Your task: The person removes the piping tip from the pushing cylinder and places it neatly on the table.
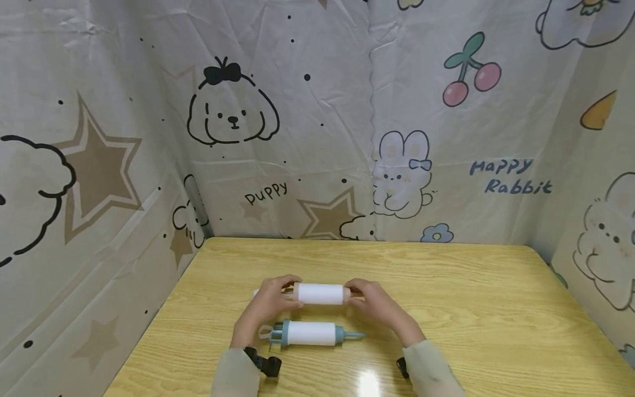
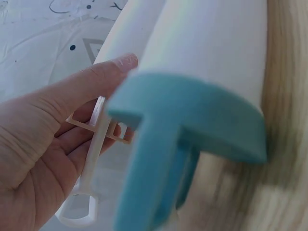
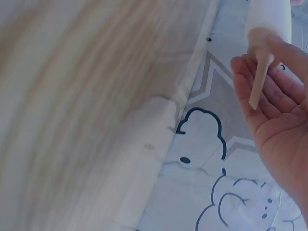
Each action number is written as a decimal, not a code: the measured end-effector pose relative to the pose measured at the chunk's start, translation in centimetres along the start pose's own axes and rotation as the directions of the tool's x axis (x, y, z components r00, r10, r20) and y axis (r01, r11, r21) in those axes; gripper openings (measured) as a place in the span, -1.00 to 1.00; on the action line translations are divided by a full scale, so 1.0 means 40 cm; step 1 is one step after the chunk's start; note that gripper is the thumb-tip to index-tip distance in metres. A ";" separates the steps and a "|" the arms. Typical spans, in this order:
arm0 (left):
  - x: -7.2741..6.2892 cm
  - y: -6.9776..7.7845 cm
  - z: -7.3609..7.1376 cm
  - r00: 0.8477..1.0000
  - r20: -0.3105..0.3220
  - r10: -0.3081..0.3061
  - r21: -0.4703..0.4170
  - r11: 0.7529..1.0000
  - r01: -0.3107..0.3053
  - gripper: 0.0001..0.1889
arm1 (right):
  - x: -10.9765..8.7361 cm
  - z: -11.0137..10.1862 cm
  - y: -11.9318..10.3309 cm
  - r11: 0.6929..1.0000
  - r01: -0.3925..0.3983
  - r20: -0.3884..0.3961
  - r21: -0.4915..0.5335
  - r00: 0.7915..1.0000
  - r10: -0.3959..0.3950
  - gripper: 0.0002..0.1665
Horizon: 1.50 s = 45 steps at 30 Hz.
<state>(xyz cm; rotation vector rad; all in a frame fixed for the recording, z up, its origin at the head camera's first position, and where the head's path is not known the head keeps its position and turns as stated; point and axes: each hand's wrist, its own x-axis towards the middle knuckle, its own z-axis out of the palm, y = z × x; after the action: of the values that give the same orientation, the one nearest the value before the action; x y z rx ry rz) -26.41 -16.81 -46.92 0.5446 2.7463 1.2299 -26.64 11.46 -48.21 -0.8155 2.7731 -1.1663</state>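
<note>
A white-barrelled plastic syringe with pale peach ends (image 1: 319, 294) lies crosswise between both hands. My left hand (image 1: 268, 302) grips its plunger end, thumb on the barrel's end in the left wrist view. There its white plunger rod (image 2: 89, 163) runs past the fingers to a ring. At the other end, my right hand (image 1: 379, 303) holds the tip end, thumb and fingers about the peach collar; the slim nozzle (image 3: 260, 79) points over the palm. Nearer the body, a second white syringe with teal ends (image 1: 311, 333) lies parallel, untouched. Its teal flange (image 2: 187, 110) looms large in the left wrist view.
Both syringes are over a wood-grain table (image 1: 471, 298). A pale printed cloth (image 1: 317, 127) hangs along its back and sides. Black straps with a small camera (image 1: 268, 365) circle the wrists below light sleeves.
</note>
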 end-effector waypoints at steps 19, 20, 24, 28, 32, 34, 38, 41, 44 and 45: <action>0.034 0.081 0.047 0.990 0.006 0.140 0.056 0.989 -0.141 -0.48 | -0.082 -0.080 0.043 1.000 0.015 -0.073 0.011 0.997 -0.014 -0.61; 0.036 0.085 0.051 0.989 0.006 0.147 0.052 0.988 -0.147 -0.49 | -0.086 -0.085 0.045 1.000 0.013 -0.077 0.012 0.997 -0.012 -0.61; 0.043 0.103 0.065 0.986 0.008 0.164 0.041 0.986 -0.164 -0.49 | -0.104 -0.104 0.052 1.000 0.013 -0.094 0.003 0.995 -0.013 -0.61; 0.050 0.121 0.080 0.983 0.013 0.181 0.039 0.983 -0.181 -0.49 | -0.123 -0.117 0.059 1.000 0.002 -0.106 0.007 0.994 -0.001 -0.61; 0.056 0.135 0.097 0.982 0.019 0.189 0.028 0.982 -0.189 -0.49 | -0.143 -0.126 0.068 1.000 -0.014 -0.120 0.009 0.993 0.015 -0.62; 0.060 0.142 0.108 0.982 0.021 0.188 0.015 0.982 -0.188 -0.50 | -0.153 -0.131 0.073 1.000 -0.010 -0.130 0.000 0.991 0.010 -0.62; 0.067 0.151 0.130 0.978 0.023 0.207 0.002 0.978 -0.207 -0.50 | -0.174 -0.142 0.084 1.000 0.002 -0.154 -0.018 0.988 -0.005 -0.63; 0.071 0.159 0.144 0.977 0.028 0.213 0.012 0.977 -0.214 -0.48 | -0.188 -0.149 0.093 0.999 0.008 -0.171 -0.032 0.985 -0.013 -0.63; 0.073 0.167 0.154 0.977 0.037 0.209 0.026 0.977 -0.210 -0.47 | -0.200 -0.154 0.098 0.999 0.009 -0.182 -0.041 0.983 -0.017 -0.62; 0.073 0.169 0.157 0.978 0.041 0.204 0.028 0.978 -0.205 -0.47 | -0.204 -0.156 0.099 0.999 0.009 -0.183 -0.041 0.983 -0.017 -0.62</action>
<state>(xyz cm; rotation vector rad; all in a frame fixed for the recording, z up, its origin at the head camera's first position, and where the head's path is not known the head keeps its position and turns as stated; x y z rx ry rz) -25.83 -7.20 -45.97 0.8636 2.7388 1.2017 -22.78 21.74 -47.82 -0.7672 2.9509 -1.2536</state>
